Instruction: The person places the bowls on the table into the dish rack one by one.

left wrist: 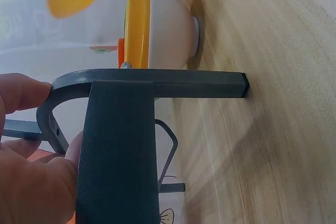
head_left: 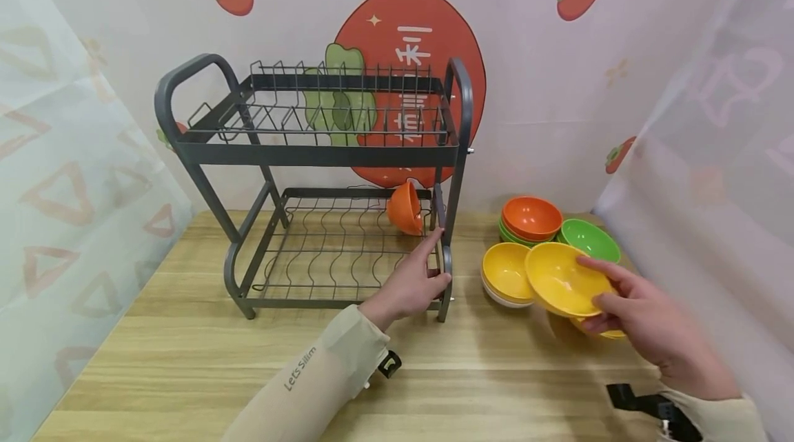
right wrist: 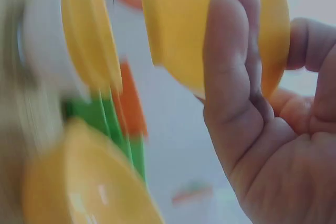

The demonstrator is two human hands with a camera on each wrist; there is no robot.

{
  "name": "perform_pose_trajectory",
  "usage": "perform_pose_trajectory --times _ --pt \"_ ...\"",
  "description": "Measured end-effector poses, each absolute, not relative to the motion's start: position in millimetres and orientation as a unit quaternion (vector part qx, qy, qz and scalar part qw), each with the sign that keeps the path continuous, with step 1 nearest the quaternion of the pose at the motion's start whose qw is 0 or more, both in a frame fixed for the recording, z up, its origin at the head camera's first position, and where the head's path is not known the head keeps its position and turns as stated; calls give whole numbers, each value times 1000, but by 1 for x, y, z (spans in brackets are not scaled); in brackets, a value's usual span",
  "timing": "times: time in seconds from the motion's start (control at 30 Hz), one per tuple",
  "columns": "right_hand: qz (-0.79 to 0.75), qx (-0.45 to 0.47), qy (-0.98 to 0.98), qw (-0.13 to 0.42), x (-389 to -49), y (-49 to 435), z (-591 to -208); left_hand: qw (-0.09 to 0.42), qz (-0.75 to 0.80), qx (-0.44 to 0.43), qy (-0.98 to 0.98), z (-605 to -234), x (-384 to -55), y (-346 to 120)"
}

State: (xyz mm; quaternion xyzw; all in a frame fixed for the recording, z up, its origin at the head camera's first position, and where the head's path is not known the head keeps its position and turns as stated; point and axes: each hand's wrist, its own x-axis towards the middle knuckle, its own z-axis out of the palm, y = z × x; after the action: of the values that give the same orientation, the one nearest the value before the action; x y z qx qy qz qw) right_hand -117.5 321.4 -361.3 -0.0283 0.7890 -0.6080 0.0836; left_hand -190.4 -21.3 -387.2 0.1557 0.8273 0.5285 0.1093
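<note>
My right hand (head_left: 651,314) pinches a yellow bowl (head_left: 561,280) by its rim, tilted and raised over the table. In the right wrist view, fingers lie along the outside of this bowl (right wrist: 181,30). My left hand (head_left: 406,283) holds the lower right side frame of a dark grey two-tier dish rack (head_left: 322,154). In the left wrist view, its fingers and thumb are around the curved bar (left wrist: 68,80). An orange bowl (head_left: 404,209) stands on its side on the lower tier, near the rack's right end.
Right of the rack, a yellow bowl (head_left: 505,269) sits on a white one (head_left: 505,300). Behind are an orange bowl (head_left: 532,216) stacked on green ones and another green bowl (head_left: 592,238). One more yellow bowl (head_left: 611,334) is partly hidden under my right hand. Printed curtains surround the wooden table (head_left: 186,359).
</note>
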Motion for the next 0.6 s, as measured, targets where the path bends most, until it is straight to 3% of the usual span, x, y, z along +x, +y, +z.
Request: perform_pose_trajectory --times 0.23,0.47,0.6 --pt "-637 -66 758 123 -115 256 -352 100 526 161 829 -388 -190 -22" --pt "-633 -58 762 125 -119 226 -342 60 601 135 786 -368 -181 -31" --pt "-656 -65 741 129 -117 213 -341 136 710 167 671 -351 -169 -43"
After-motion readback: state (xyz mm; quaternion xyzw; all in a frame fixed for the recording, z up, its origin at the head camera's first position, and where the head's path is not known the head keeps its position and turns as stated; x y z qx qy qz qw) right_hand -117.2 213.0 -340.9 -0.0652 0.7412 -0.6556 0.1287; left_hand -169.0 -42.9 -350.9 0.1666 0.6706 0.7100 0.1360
